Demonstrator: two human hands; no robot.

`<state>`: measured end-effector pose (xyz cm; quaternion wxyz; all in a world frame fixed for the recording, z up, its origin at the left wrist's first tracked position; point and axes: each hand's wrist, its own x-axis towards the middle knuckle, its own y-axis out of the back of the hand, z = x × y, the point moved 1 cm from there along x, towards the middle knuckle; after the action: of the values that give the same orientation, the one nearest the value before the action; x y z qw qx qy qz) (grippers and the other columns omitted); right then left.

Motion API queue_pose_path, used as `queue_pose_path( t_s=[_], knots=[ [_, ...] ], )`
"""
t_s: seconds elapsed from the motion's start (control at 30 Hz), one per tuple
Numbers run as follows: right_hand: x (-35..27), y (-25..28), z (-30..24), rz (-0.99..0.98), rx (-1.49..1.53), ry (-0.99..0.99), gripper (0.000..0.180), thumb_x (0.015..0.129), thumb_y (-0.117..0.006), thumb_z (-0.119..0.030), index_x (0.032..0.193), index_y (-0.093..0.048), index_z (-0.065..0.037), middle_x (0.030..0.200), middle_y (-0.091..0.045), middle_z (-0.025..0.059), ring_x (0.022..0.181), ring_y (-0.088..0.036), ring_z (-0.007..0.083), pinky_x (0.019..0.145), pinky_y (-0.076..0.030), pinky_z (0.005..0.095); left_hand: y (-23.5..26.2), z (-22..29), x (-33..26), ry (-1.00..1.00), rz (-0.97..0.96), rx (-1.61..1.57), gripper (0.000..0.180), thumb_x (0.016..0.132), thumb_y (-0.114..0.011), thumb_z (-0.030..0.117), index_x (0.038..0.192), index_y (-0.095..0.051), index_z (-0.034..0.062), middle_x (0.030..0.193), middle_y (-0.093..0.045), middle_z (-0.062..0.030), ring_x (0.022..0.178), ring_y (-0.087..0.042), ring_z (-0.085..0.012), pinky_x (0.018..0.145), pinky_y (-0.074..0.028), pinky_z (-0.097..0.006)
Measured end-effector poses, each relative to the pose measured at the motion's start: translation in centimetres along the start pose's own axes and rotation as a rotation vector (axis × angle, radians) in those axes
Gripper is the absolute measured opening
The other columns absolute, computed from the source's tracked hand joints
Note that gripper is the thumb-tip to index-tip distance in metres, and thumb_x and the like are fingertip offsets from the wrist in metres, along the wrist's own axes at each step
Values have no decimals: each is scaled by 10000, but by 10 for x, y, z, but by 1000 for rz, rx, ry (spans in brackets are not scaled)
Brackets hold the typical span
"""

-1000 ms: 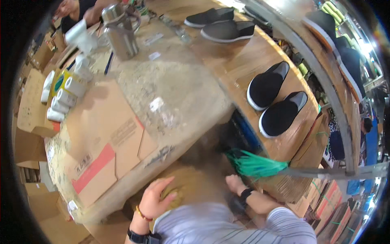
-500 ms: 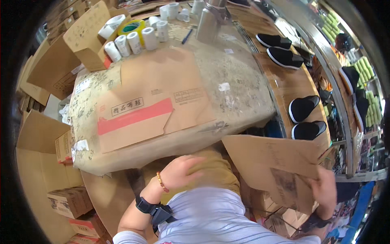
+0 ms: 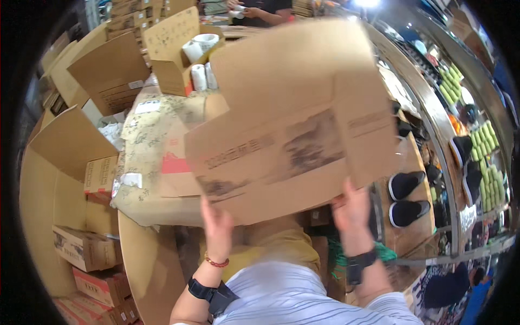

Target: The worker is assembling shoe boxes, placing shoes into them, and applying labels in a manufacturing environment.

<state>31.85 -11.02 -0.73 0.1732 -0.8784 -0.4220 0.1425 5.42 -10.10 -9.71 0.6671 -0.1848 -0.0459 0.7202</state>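
A flattened cardboard box (image 3: 260, 162) with dark print is up in front of me, tilted above the worktable. My left hand (image 3: 218, 223) grips its lower left corner, the fingertips partly behind the board. At the lower right edge, my right hand (image 3: 351, 208) is closed on the same board. Beneath it on the table lies another flat cardboard piece (image 3: 176, 165) with a red stripe, mostly covered by the raised board.
An open carton (image 3: 169, 76) with white rolls (image 3: 199, 77) stands at the table's far left. Black shoes (image 3: 409, 212) sit on a wooden board at right. A large open box (image 3: 32, 195) holding smaller boxes (image 3: 81, 249) is at left. Another person's hands (image 3: 246, 12) show across the table.
The flattened box has come up from my right side to above the table. My left hand, free before, now holds it too. The view has tilted up, showing a person opposite.
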Motion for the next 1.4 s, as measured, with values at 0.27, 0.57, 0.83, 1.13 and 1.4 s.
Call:
queue_pose_path(
  t_s=[0.27,0.57,0.83,1.13,1.4],
  knots=[
    [10,15,44,-617,-753,-205,161,903,-567,-144,905,-637,1,787,-660,50,684,-617,122,654,-504,240,129,16,21,-245,200,202,615,790,-540,-150,1355,-326,-31,1242,-504,-148,1086,-531,-175,906,-453,-293],
    [54,40,96,-481,-1027,387,705,702,-754,-175,1307,-416,-45,1384,-297,172,1211,-423,317,1016,-356,394,97,73,14,-463,-46,254,742,765,-700,93,1364,-302,-90,1331,-434,-204,1226,-437,-234,1027,-348,-352],
    [36,23,77,-652,-1289,347,724,722,-712,-254,1353,-391,-102,1439,-203,197,1299,-297,370,1051,-236,476,12,89,30,-1228,31,591,1319,462,-784,670,1406,-144,7,1435,-250,-207,1325,-284,-302,1087,-263,-410],
    [72,-12,-60,-371,-1179,1019,272,746,-630,-117,1017,-647,-107,1171,-553,146,1005,-541,313,844,-378,410,-14,150,41,-1499,66,568,784,735,-527,709,1151,-359,67,1337,-386,-214,1242,-374,-376,1060,-263,-529],
    [28,-124,-56,-777,-1050,1253,224,791,-614,-193,995,-639,-105,1007,-617,85,960,-569,233,855,-363,387,49,143,172,-461,-178,389,508,930,-462,425,1155,-524,-26,1104,-573,-127,1034,-529,-211,935,-381,-334]
  ],
)
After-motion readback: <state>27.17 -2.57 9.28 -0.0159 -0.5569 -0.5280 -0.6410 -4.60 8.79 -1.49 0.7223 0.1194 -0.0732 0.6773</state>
